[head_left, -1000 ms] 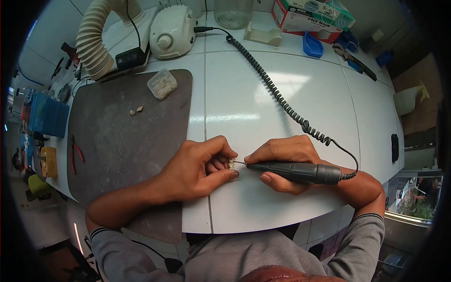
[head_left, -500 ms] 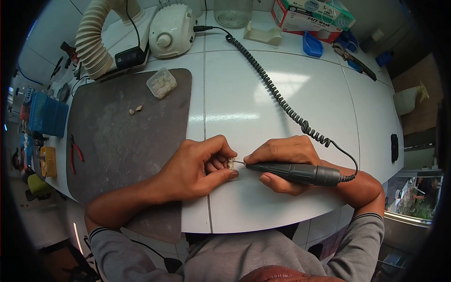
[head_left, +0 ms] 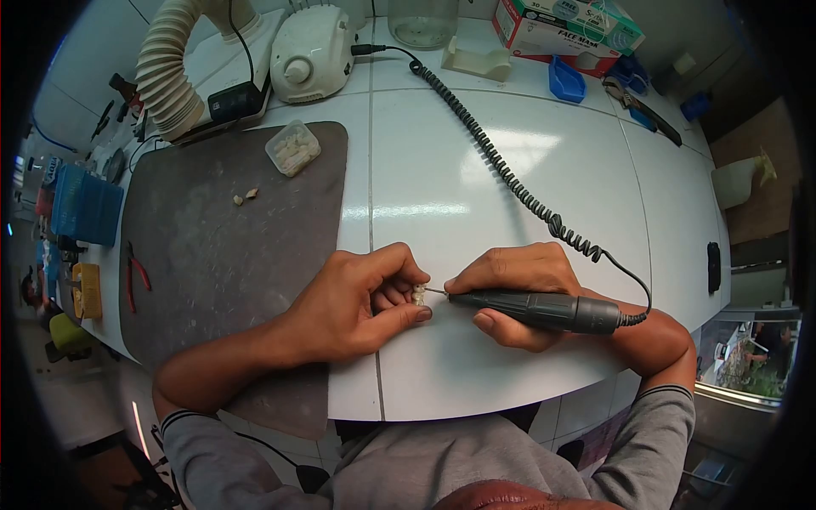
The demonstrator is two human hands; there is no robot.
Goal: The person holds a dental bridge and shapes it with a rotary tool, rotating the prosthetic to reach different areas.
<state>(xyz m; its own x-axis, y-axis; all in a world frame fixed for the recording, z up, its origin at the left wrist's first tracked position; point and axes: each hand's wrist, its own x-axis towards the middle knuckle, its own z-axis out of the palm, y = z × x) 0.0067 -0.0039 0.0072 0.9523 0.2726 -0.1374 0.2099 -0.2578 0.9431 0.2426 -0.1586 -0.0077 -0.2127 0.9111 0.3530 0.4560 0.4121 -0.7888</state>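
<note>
Between the thumb and fingers of my left hand (head_left: 361, 302) is a small cream-coloured piece that looks like a dental crown or bridge (head_left: 418, 295). My right hand (head_left: 520, 276) grips a black rotary handpiece (head_left: 535, 309) like a pen. The thin bur (head_left: 436, 291) at its tip points left and reaches the cream piece; whether it touches is too small to tell. From the handpiece's rear a coiled black cord (head_left: 501, 166) runs up to a white control unit (head_left: 310, 55). Part of the cream piece is hidden by my left fingers.
A dark mat (head_left: 229, 229) lies at the left, with small fragments (head_left: 245, 196), a clear tub of pale pieces (head_left: 293, 149) and red-handled pliers (head_left: 136, 279) on it. A ribbed hose (head_left: 170, 76) stands behind. Blue trays (head_left: 565, 79) and a mask box (head_left: 565, 34) sit at the back right.
The handpiece and my right hand have shifted very slightly, a few pixels to the right. My left hand stays in place with the cream piece.
</note>
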